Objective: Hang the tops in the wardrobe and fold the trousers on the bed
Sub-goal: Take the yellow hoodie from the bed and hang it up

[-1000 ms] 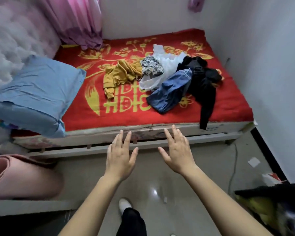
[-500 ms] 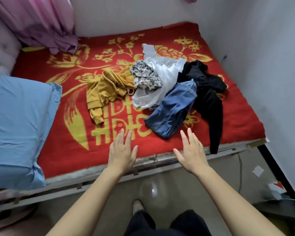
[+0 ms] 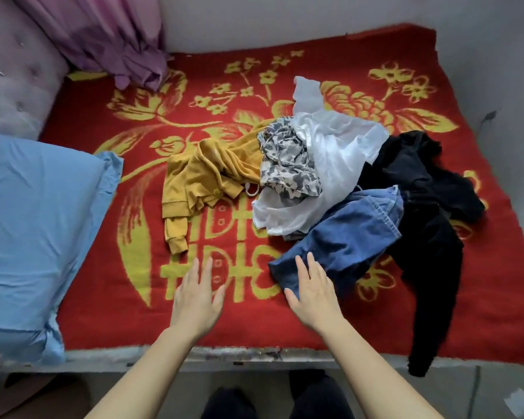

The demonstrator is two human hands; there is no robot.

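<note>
Both hands advanced from floor side over bed's near edge. Left hand [image 3: 198, 293] flat, empty, above blanket [image 3: 103, 322]; right hand [image 3: 312, 290] spread, fingertips reaching jeans [image 3: 342, 240], nothing gripped. Clothes heap mid-bed, right. Sorting about to begin.

Blue pillow [image 3: 37, 225] runs off the left edge. Jeans [image 3: 351, 237]: 1 end tucked under the white top [image 3: 336, 164], can't see it. Black garment [image 3: 427, 237], top or trousers? Can't tell. White scrap [image 3: 519, 402] on the floor btm-right, too small to ID.
</note>
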